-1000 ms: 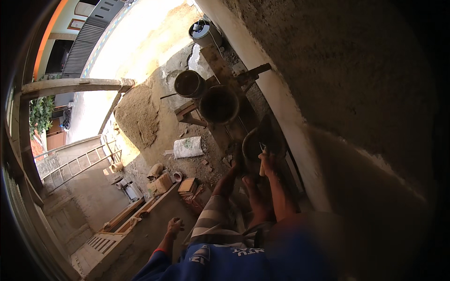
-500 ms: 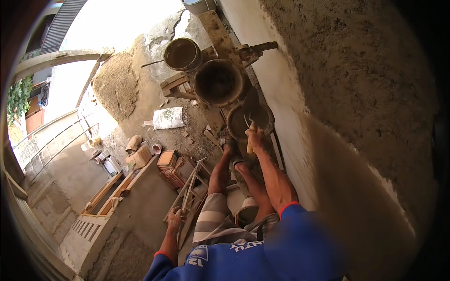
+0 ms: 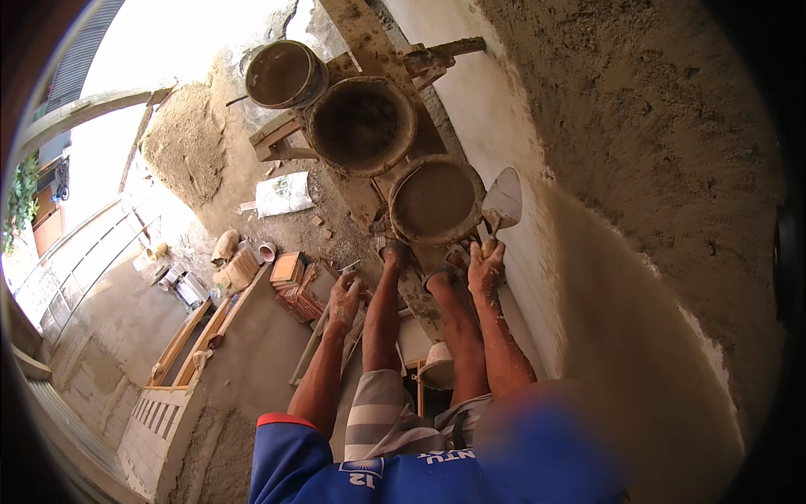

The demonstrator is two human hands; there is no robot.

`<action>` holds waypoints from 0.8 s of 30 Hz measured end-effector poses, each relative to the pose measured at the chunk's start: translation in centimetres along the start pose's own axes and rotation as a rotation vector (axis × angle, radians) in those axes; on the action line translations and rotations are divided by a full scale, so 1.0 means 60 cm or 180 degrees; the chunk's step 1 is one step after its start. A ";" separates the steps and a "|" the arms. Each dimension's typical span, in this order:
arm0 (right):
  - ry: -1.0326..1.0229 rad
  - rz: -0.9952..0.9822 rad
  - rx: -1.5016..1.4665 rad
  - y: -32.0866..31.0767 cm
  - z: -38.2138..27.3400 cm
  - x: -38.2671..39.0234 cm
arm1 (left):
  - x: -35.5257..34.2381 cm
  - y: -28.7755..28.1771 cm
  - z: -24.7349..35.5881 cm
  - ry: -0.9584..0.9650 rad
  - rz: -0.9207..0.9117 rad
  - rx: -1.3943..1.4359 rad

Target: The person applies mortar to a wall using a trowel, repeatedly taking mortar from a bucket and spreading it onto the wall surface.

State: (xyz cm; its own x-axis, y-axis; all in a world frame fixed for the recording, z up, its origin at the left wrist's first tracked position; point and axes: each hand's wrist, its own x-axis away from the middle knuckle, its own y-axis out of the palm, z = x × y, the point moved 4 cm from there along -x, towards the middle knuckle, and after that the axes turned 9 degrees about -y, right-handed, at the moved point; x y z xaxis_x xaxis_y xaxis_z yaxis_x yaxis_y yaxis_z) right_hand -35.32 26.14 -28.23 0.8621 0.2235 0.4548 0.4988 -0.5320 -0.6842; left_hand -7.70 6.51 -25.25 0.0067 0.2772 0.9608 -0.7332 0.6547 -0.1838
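Trowel in right hand, beside nearest tub on the plank

Right hand (image 3: pixel 486 267): fingers wrapped closely around the handle of a trowel (image 3: pixel 505 198). Blade points away from the body, broad face partly visible, positioned between the nearest tub (image 3: pixel 432 241) and the wall (image 3: pixel 621 134). Contact between blade and tub rim: cannot tell.

Left hand (image 3: pixel 346 298): held low over the left side, well apart from the tubs. Fingers loosely bent, partly spread; no object seen in them. Nearest items in view: a stack of tiles (image 3: pixel 290 269) and a wooden frame beneath the forearm.

Tubs: nearest tub sits toward the wall-side edge of the plank (image 3: pixel 361 34), just ahead of the person's feet, and contains a smooth grey-brown material. Middle tub (image 3: pixel 357 171) lies farther along, overlapping the plank's left edge; its inside is dark and coated. A bucket (image 3: pixel 319 81) stands beyond that edge, next to the middle tub; its support is unclear.

Surroundings: white sack (image 3: pixel 284 195) on the ground left of the plank; sand heap (image 3: pixel 185 147) farther off. A pale pail (image 3: pixel 438 370) shows between the legs. Wall surface rough and brown on its upper part, smoother and paler below.
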 end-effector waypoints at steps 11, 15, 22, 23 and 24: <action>0.1713 -0.0354 -0.1340 0.106 0.150 -0.001 | -0.250 0.195 0.040 0.0432 0.0250 0.0027; 0.1257 0.0418 -0.0845 0.138 0.112 0.015 | -0.248 0.236 0.073 0.0136 -0.0013 0.0328; 0.1172 0.0393 -0.0109 0.171 0.087 0.056 | -0.266 0.233 0.107 -0.0152 -0.0183 0.0785; 0.1219 0.0342 -0.0081 0.165 0.059 0.060 | -0.273 0.232 0.108 -0.0008 -0.0140 0.0601; 0.0899 -0.0135 0.0136 0.166 0.020 0.062 | -0.281 0.232 0.104 0.0130 -0.0094 0.0417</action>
State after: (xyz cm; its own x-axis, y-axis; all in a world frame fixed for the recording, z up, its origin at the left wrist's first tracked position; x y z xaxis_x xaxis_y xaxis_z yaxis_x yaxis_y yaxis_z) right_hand -27.06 22.68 -34.04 0.7845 0.0051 0.6201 0.5423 -0.4908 -0.6819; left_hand -22.26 6.57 -42.73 0.0551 0.2893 0.9556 -0.8148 0.5663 -0.1244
